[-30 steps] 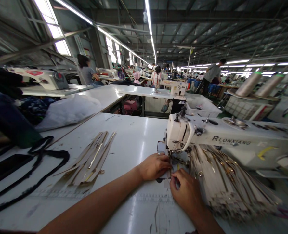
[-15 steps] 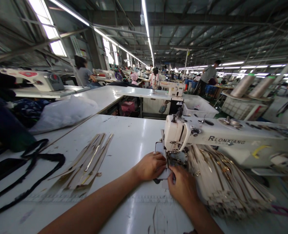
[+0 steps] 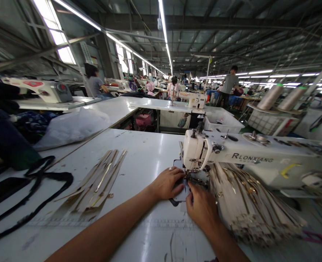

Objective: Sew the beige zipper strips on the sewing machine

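My left hand [image 3: 169, 183] lies on the bed of a white sewing machine [image 3: 255, 154], just left of the needle area. Its fingers stretch toward the presser foot and the thumb stands apart below them. On the other side, my right hand [image 3: 203, 203] has thumb and forefinger bent together at the front of the needle plate. A small dark piece shows between the two hands; its kind is too small to tell. Under the machine arm, right of my right hand, lies a thick bundle of beige zipper strips [image 3: 250, 203] with gold-coloured teeth.
Several more zipper strips [image 3: 102, 182] lie on the white table at left. Black cord [image 3: 65, 178] and a white plastic bag [image 3: 73, 125] are further left. Behind the machine stands a white bin [image 3: 223, 120]; thread cones [image 3: 271, 96] stand at right. Other people sit or stand beyond.
My left hand's fingers have uncurled and its thumb has spread toward me. My right hand has shifted slightly at the needle plate. A standing person in the background has turned.
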Motion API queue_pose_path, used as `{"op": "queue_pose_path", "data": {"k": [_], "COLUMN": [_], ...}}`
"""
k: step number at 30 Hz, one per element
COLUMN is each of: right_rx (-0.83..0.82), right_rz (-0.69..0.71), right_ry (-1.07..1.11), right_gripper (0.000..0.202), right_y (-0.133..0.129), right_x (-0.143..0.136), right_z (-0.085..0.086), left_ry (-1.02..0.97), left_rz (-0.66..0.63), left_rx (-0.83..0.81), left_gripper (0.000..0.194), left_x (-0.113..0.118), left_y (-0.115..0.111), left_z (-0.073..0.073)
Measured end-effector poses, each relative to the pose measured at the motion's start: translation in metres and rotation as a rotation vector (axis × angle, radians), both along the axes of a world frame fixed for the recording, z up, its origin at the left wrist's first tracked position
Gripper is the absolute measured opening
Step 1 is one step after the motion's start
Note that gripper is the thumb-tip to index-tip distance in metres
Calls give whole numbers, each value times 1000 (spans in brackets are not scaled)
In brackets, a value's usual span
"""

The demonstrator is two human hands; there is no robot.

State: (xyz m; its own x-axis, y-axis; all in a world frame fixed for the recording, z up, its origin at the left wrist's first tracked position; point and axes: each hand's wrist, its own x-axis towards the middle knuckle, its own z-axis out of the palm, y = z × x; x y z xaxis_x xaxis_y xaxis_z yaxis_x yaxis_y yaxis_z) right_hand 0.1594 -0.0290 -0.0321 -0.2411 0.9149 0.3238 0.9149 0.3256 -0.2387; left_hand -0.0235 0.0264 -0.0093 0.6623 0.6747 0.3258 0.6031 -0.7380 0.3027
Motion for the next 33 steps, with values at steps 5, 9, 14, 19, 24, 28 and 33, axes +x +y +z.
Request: {"op": "queue_pose_path", "data": {"k": [5,9,14,19,24,28,33], "right_rx": [41,56,60,65,119,177,158], "right_rz": [9,7,21,22,65,150,213], "right_ry": [46,66,79,76,100,147,196], "right_gripper": [37,33,31,30,28,21,20], "right_y": [-4,-6,-7,-8,-10,-13,-13], "right_x": [0,-1,-1,-1,-3,-4,-5], "right_z": [-2,-3,-2,-3,-3,0,2], "left_ry": [-6,-26,-17,-6,-2,5,18], "left_rz": [8,-8,-11,-5,5,19,26], "left_rx": [-7,5,-8,-20,-24,-27,-28], "left_gripper": [36,34,35,35,34,34,35], "left_x": [0,-1,-2,-3,-3,-3,-3], "left_y": [0,1,1,1,1,0,-1], "left_z": [0,0,-2,-2,-2,-2,-2]}}
